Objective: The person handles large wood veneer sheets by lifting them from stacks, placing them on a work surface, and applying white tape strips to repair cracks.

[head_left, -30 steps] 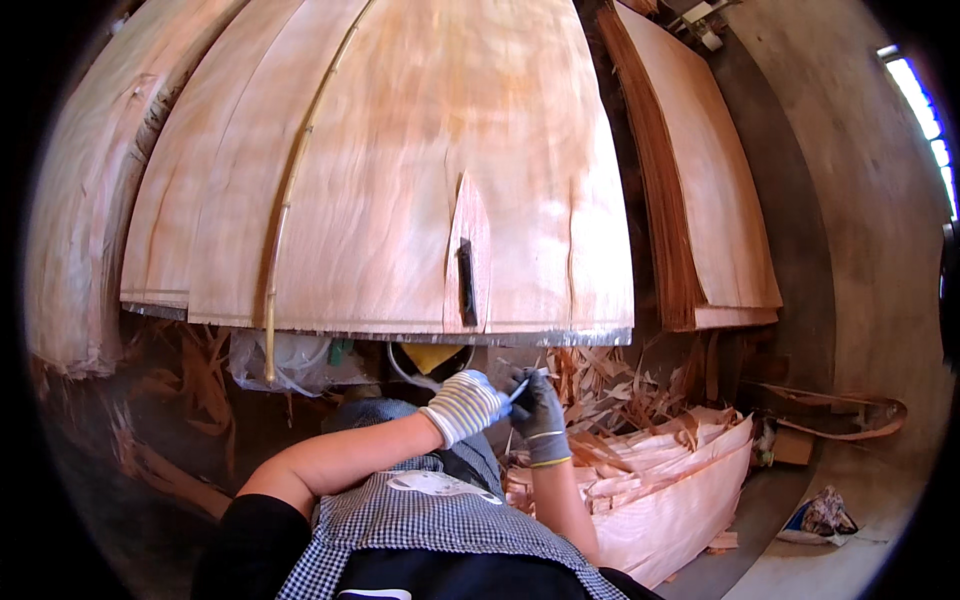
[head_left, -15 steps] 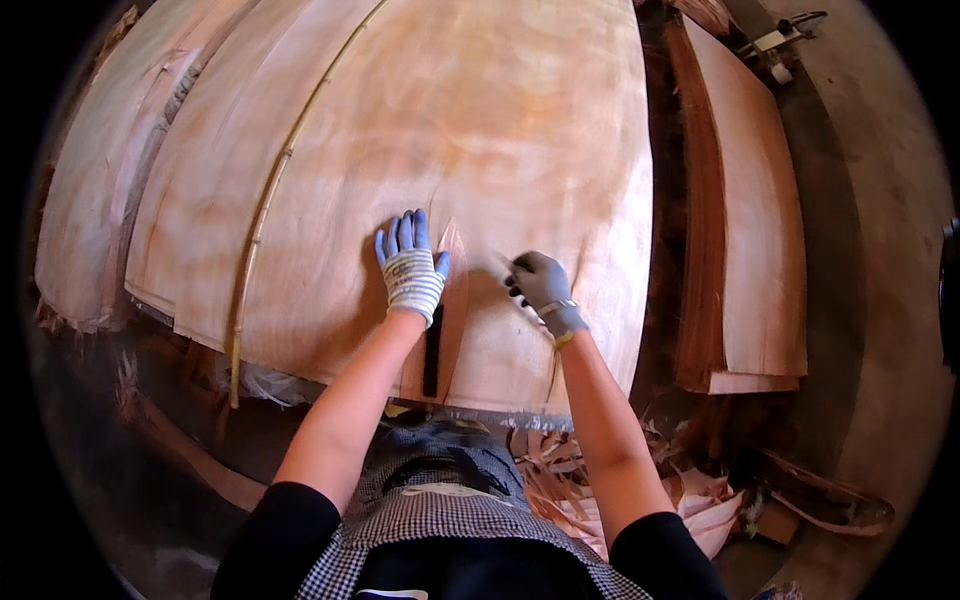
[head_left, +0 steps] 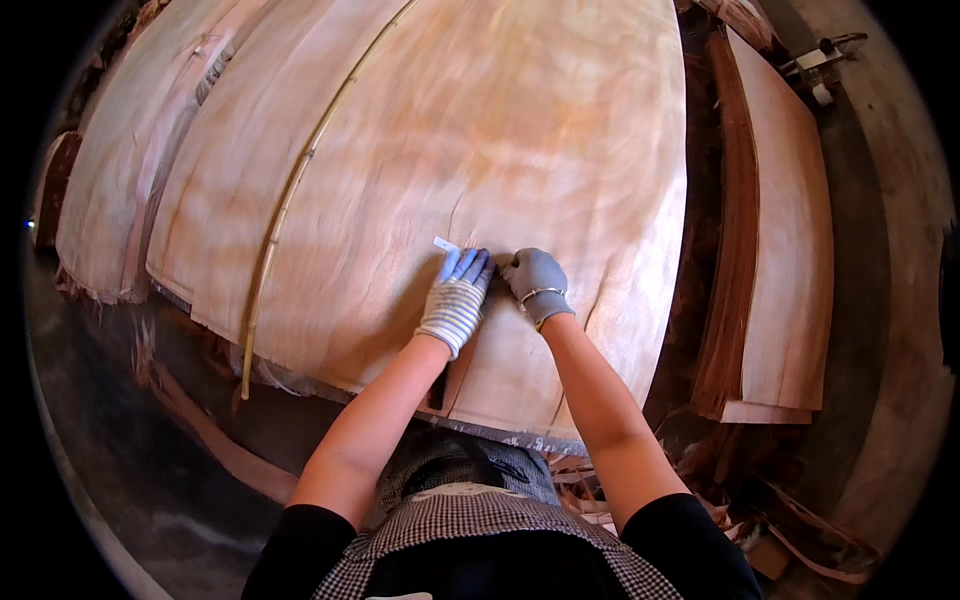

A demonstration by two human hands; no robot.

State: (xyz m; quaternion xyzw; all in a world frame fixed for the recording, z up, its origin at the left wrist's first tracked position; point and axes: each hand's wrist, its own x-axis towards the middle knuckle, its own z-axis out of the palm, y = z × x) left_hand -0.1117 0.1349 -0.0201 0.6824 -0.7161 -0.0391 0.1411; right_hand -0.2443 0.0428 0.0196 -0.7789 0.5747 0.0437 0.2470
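Veneer sheet (head_left: 480,150) lies flat under both my gloved hands, split running back toward me. Left hand (head_left: 456,297) pinches small white tape strip (head_left: 443,244) at fingertips, just ahead. Right hand (head_left: 537,281) beside it, fingers curled, pressing sheet. Risk: uneven pressure lengthens split; tape creases or sticks off-line.

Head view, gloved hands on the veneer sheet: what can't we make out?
- Right hand, grey glove: fingertips curl under, so what they press is hidden.
- Small white strip by the left hand, blue striped glove: too small to identify.
- Pale wood veneer sheet: top cut by the frame edge, the split's lower end hidden behind the forearms.
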